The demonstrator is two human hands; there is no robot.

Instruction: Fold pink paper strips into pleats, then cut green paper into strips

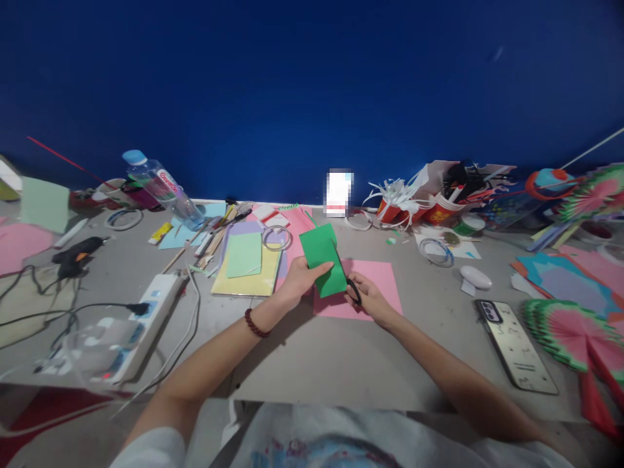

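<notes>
My left hand [303, 278] grips a green sheet of paper [319, 253], with the thumb pressed on its face. On the right, my right hand [365, 296] is closed around the black handles of a pair of scissors [354, 292]. The scissors' blades lie along the right edge of the green paper and are partly hidden by it. Below both hands, a pink sheet [377, 286] rests on the table. To the left of the green paper lie a light green sheet [244, 255] and a yellow pack of paper [234, 285].
A power strip [149, 325] with cables and a glue gun [78, 257] lie left. A water bottle [168, 188] leans behind. Red cups [439, 209] with paper strips stand at the back. A phone [517, 348] and folded paper fans [578, 331] are on the right.
</notes>
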